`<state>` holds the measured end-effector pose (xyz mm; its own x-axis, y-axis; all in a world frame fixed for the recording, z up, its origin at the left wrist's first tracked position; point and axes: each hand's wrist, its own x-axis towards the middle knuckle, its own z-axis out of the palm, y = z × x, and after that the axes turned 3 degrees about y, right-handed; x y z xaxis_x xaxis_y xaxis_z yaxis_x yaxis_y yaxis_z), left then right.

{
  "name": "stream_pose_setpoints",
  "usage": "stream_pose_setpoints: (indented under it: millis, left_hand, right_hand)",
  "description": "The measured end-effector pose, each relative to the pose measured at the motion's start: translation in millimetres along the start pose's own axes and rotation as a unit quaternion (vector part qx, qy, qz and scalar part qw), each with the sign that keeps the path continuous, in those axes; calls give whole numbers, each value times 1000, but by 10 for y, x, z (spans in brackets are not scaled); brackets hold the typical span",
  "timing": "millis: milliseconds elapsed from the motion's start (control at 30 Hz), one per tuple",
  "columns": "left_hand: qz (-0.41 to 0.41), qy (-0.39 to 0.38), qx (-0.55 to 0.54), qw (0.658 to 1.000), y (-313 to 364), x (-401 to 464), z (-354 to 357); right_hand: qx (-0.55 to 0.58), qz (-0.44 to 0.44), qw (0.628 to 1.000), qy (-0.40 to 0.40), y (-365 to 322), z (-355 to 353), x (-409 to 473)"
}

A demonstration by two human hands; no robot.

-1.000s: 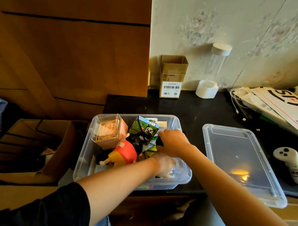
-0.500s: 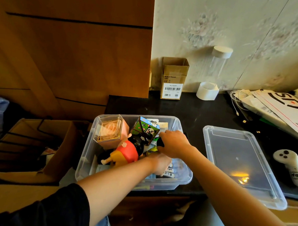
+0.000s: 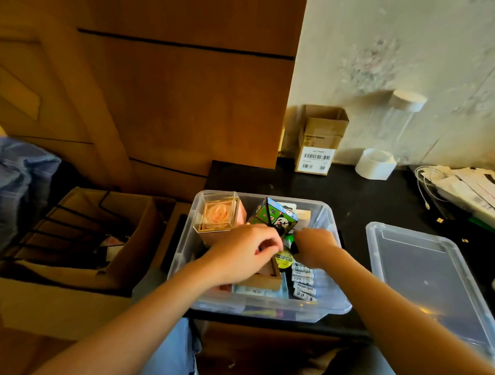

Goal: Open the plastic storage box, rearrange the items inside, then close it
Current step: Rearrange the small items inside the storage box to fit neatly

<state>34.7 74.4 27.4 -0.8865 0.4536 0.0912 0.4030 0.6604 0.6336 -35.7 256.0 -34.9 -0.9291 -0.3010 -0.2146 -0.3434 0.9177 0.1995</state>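
Box [image 3: 332, 306] open, lid [image 3: 432, 277] beside it. My left grip [image 3: 246, 251] has come up, curled over hidden toy; right grip [image 3: 313, 244] pinches something dark. Rearranging underway.

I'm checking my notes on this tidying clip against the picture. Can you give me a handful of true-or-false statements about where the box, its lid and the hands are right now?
1. The lid is off and lies on the black table, right of the storage box. True.
2. Both hands are inside the storage box. True: the left hand and the right hand are among the items.
3. The rose in its clear case stands at the box's near right corner. False: it is at the far left corner.
4. The panda cube lies outside the box. False: it is inside, right of the rose case.
5. The small cardboard box by the wall is sealed shut. False: its top flaps are open.
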Motion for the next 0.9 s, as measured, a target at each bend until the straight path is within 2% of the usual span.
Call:
stream_pose_setpoints:
  millis: [100,167,233,300,400,500,567,633,733,800,900]
  left_hand:
    - [-30,147,7,989,-201,-198,-114]
    - [-53,186,35,980,-325,-287,-139]
    - [-112,140,46,983,-445,-354,-115]
    - [-182,48,33,982,-545,-387,-49]
    - [-209,-2,19,978,-655,-390,76]
    - [-190,-31,55,980,-707,-354,114]
    - [-180,-35,86,979,-710,-341,118]
    - [-163,-5,93,982,-707,-346,124]
    - [-145,31,61,987,-705,-381,128]
    - [-149,23,32,988,-710,-401,124]
    - [-135,-9,-13,991,-680,-419,117]
  right_hand:
    - [6,15,1000,-9,-36,30,18]
    - [19,31,999,-10,-49,32,11]
    - [41,43,998,-20,-62,18,-1]
    - [65,56,996,-37,-77,-24,-17]
    - [166,74,980,-84,-105,-94,-34]
    - [334,104,921,-174,-173,-165,-65]
    - [397,122,889,-195,-188,-205,-105]
    - [403,131,890,-168,-171,-259,-146]
    - [357,129,925,-22,-120,-421,-172]
    - [388,103,913,70,-169,-578,-152]
    - [404,35,906,121,-389,-750,-74]
